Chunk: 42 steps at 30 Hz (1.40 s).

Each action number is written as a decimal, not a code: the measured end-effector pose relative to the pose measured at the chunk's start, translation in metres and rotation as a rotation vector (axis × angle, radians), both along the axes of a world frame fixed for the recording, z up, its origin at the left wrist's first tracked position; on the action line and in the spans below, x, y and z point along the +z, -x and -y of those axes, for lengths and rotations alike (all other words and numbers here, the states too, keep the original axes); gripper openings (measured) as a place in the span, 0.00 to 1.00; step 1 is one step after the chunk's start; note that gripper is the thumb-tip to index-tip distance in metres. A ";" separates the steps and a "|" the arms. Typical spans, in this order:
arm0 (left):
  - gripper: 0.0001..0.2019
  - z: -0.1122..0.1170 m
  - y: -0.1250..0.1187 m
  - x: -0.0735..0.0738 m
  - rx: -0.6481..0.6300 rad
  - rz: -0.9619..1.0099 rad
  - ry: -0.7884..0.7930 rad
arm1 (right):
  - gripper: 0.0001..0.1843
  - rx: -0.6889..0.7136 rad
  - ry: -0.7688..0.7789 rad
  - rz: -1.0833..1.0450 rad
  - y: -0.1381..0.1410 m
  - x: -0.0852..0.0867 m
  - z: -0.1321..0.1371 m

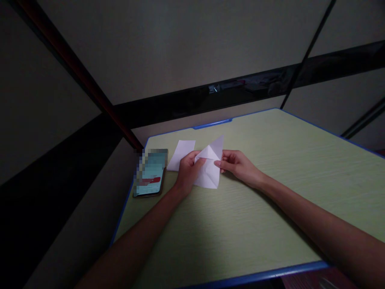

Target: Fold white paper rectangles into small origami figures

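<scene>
Between my two hands is a white sheet of folded paper [208,173], held just above the table. Its upper part is creased into a triangular flap, and one pointed corner sticks up at the top right. My left hand [189,170] grips the left side, thumb lying across the front below the flap. At the right edge, my right hand [236,164] pinches the paper between thumb and fingers. Behind my left hand lies a second piece of white paper [181,152], flat on the table and partly covered by that hand.
A phone [152,172] with a lit screen, partly pixelated, lies near the left edge of the light wooden table [294,160]. Blue trim runs round the tabletop. Pale panels with a glossy dark band [180,102] stand directly behind it, and a dark panel rises at the left.
</scene>
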State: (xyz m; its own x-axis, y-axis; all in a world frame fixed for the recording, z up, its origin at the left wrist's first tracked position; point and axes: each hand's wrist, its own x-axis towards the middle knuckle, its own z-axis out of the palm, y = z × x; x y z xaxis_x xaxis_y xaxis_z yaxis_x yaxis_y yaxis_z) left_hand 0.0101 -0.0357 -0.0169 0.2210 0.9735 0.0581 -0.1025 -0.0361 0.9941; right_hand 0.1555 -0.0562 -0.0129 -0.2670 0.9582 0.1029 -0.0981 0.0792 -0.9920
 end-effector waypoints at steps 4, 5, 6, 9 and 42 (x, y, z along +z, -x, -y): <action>0.06 0.000 0.000 0.000 0.059 -0.037 -0.015 | 0.11 0.005 -0.012 0.021 0.000 0.001 0.000; 0.06 -0.001 0.000 0.000 0.070 -0.049 -0.021 | 0.11 0.003 -0.014 0.025 0.000 0.001 0.000; 0.05 -0.001 0.000 -0.001 0.080 -0.058 -0.025 | 0.11 -0.001 -0.017 0.030 0.000 0.001 0.000; 0.09 -0.001 0.001 -0.002 0.101 -0.050 -0.017 | 0.13 -0.016 -0.022 0.042 -0.001 0.001 0.000; 0.16 0.006 0.003 0.001 -0.227 -0.273 -0.119 | 0.14 -0.269 0.153 -0.142 -0.003 -0.002 0.001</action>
State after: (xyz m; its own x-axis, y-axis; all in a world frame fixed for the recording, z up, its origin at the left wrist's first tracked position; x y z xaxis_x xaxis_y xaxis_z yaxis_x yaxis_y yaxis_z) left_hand 0.0076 -0.0417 -0.0156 0.4538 0.8878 0.0770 0.1466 -0.1596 0.9762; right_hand 0.1585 -0.0569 -0.0149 0.0042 0.9996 -0.0296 -0.2321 -0.0278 -0.9723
